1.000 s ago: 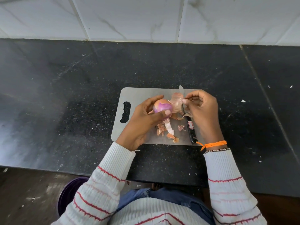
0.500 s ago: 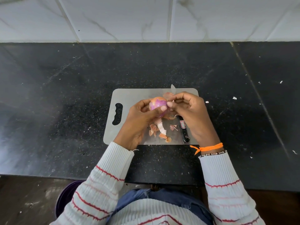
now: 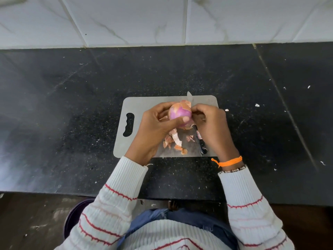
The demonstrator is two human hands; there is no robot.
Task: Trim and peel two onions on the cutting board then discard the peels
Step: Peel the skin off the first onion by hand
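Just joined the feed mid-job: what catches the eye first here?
A half-peeled purple onion held above the grey plastic cutting board, gripped by the left hand while the right hand pinches its skin. Papery orange peels litter the board beside a black-handled knife on the black stone counter.

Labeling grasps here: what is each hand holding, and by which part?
Left hand grips the onion around its left side, thumb across the front. Right hand holds the knife by its handle while pinching loose skin at the onion's right.

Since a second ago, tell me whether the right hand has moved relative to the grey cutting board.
Yes. The right hand moved left along the cutting board, closing against the onion.
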